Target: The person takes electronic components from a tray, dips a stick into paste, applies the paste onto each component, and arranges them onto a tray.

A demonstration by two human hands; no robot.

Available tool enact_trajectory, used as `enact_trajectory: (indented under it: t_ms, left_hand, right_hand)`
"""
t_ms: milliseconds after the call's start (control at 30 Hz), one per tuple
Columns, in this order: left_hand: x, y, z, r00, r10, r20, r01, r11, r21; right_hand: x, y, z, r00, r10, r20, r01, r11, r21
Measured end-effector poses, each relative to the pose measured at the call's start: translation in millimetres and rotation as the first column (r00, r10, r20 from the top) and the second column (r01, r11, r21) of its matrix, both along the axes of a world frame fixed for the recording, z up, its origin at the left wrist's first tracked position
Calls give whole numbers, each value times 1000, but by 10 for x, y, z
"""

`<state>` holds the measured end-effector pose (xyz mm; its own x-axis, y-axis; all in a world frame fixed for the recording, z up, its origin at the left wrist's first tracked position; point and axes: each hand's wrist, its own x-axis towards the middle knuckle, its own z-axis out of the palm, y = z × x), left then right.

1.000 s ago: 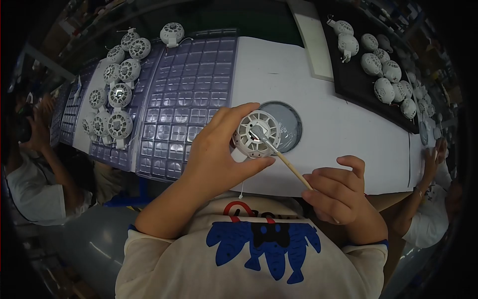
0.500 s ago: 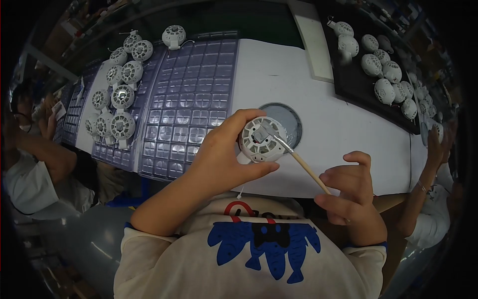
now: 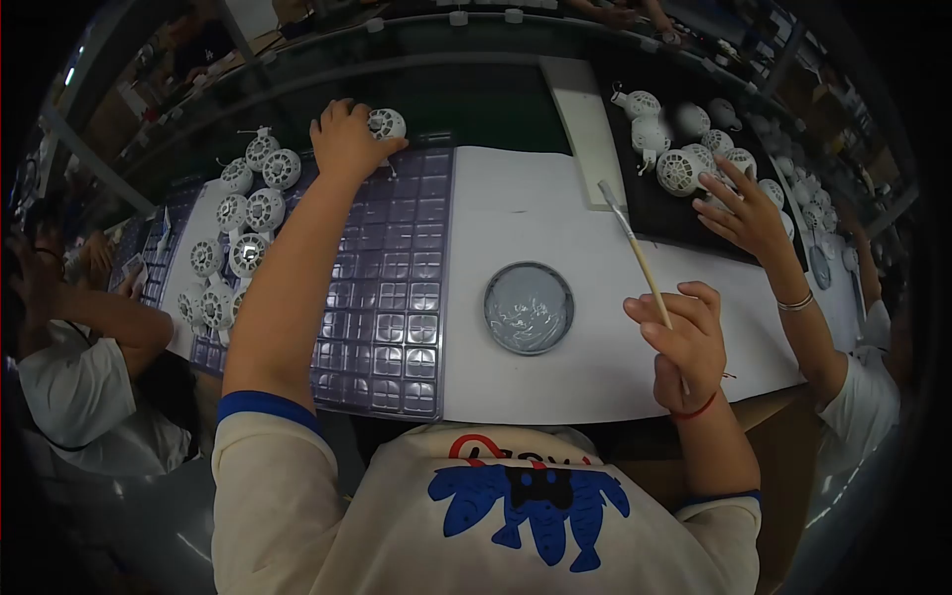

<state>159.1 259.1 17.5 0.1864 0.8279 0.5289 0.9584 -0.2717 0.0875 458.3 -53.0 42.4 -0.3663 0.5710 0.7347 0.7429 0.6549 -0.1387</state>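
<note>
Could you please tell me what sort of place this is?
Probably a factory assembly line: clusters of round, white, plastic-looking slotted housings, a shallow round grey tub of glossy grey paste, and another person's hand beside more housings at right.

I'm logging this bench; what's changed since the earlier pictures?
The left hand moved forward-left from beside the grey dish to a white part at the far edge of the purple tray; its grip is unclear. The brush left the part held before. A co-worker's hand now reaches over the black board. The right hand still holds the brush; the dish stays on the white paper.
</note>
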Motion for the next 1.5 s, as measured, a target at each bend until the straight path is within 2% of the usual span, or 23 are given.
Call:
enact_trajectory:
  t_ms: [67, 267, 300, 367, 400, 467, 533, 600, 667, 700, 767, 800, 867, 933, 967, 1000, 1100, 1133, 1200, 1267, 1333, 1400, 1500]
  left_hand:
    - [39, 46, -75, 994, 27, -108, -28, 1000, -9]
    - [39, -22, -5, 982, 58, -182, -77, 992, -100]
    - [6, -31, -27, 983, 52, -178, -70, 993, -97]
    - [-17, -50, -101, 991, 32, -131, -26, 998, 49]
    - [10, -92, -93, 993, 6, -122, 0, 999, 53]
    - [17, -259, -18, 994, -110, -19, 112, 980, 163]
    - [63, -469, 74, 982, -188, 29, 179, 965, 192]
    - [90, -688, 200, 965, -254, 67, 233, 945, 228]
    - [130, -919, 316, 926, -363, 101, 334, 915, 225]
    - [151, -1038, 368, 925, -365, 103, 336, 915, 225]
    - [198, -1258, 447, 885, -452, 114, 427, 884, 189]
    - [230, -1356, 461, 889, -444, 112, 420, 888, 188]
    - [275, -1553, 488, 787, -584, 198, 569, 812, 132]
    - [342, -1733, 452, 644, -686, 340, 718, 695, 44]
    - [385, -1833, 421, 573, -709, 412, 779, 627, -4]
    - [438, -1933, 392, 469, -697, 542, 840, 541, -31]
    - [578, -2111, 332, 14, -492, 871, 987, 146, 67]
    - [591, -2155, 308, 43, -498, 866, 981, 184, 57]
    - [623, -2246, 311, -242, -340, 909, 970, -58, 237]
    - [589, -2384, 366, -242, -259, 935, 970, -69, 232]
    - [543, -2480, 360, -229, -177, 957, 973, -75, 219]
    - [464, -2540, 327, -129, -225, 966, 989, 44, 143]
    - [270, -2565, 346, -15, -103, 995, 997, 70, 23]
  right_hand:
    - [31, 80, -4, 999, -38, 39, 36, 999, 39]
    - [342, 439, 61, 983, -178, 50, 176, 983, 41]
    - [400, 532, 74, 967, -251, 41, 250, 968, 36]
    - [537, 727, 90, 936, -349, 40, 347, 937, 40]
    - [611, 834, 75, 906, -416, 77, 415, 909, 28]
    - [768, 1010, 12, 862, -491, 124, 493, 870, 19]
    - [897, 1193, -97, 735, -631, 247, 654, 756, -14]
    - [987, 1293, -113, 720, -644, 257, 650, 756, 75]
    - [990, 1316, -64, 594, -735, 327, 803, 562, -197]
    - [1022, 1321, -68, 592, -736, 328, 805, 560, -196]
    - [1102, 1324, -117, 714, -658, 237, 694, 711, -114]
    - [1066, 1274, -91, 721, -652, 235, 687, 718, -116]
    - [817, 1097, 44, 895, -442, 60, 433, 893, 125]
    - [465, 899, 144, 965, -262, -14, 261, 954, 148]
    - [278, 806, 110, 979, -128, -162, 141, 987, 74]
    - [100, 707, 65, 951, 0, -308, 3, 1000, 11]
    - [-226, 353, -37, 866, 326, -379, -329, 942, 60]
    - [-263, 259, -88, 843, 395, -366, -388, 917, 97]
    - [-303, 138, -42, 857, 415, -305, -411, 908, 82]
    - [-373, 73, -97, 878, 359, -316, -364, 930, 45]
    - [-426, 82, -103, 849, 397, -348, -416, 909, 21]
    - [-433, 99, -114, 808, 448, -383, -483, 876, 5]
    - [-242, -26, -125, 907, 282, -313, -308, 951, -38]
